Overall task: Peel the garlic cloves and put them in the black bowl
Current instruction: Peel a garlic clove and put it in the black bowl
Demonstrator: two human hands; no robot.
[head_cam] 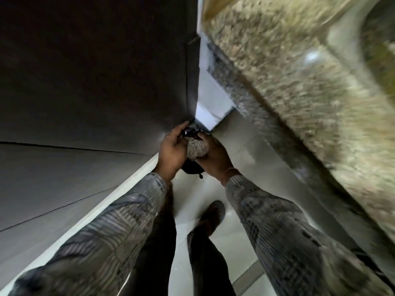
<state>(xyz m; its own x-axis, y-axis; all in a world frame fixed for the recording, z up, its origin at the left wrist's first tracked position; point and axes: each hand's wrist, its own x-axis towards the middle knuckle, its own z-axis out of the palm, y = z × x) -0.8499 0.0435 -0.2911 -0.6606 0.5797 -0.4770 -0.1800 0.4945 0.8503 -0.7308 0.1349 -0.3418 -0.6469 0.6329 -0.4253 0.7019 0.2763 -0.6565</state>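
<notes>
Both my hands meet in the middle of the head view, at about waist height above the floor. My left hand [172, 150] and my right hand [213, 155] close around a dark round object that looks like the black bowl [192, 168]. A pale speckled mass [195, 146] shows between my palms; the blur hides whether it is garlic cloves or peel. A glossy black part [190, 131] sticks out above my fingers. No single clove can be made out.
A dark cabinet front [96, 82] fills the left side. A speckled granite counter [288, 77] runs diagonally on the right, blurred. Below are the pale tiled floor [241, 146], my legs and one sandalled foot [213, 214].
</notes>
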